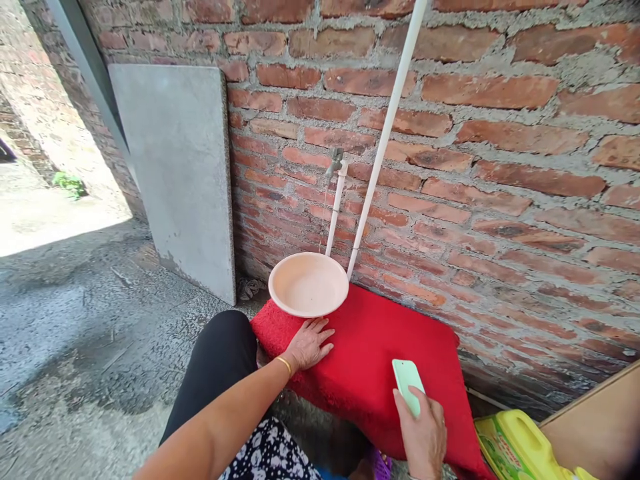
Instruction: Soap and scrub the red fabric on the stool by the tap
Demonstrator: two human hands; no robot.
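My left hand [309, 345] lies on a red cloth [380, 333], its fingers spread and holding nothing. Its fingertips are at the near side of a pale peach basin [307, 285]; whether they touch it I cannot tell. The basin stands at the left end of the cloth. Over at the right, my right hand [425, 433] grips a flat pale green rounded-rectangular object [409, 383] with a small dark mark at its top end. Its exact kind is unclear. Behind the basin, a tap [334, 163] on the wall lets down a thin trickle of water.
A brick wall [490, 193] rises behind the cloth-covered surface, with a long white pipe [387, 127] running up it. A grey slab [175, 167] leans at the left. A yellow jug [520, 443] stands at the lower right, beside a light brown board [600, 427].
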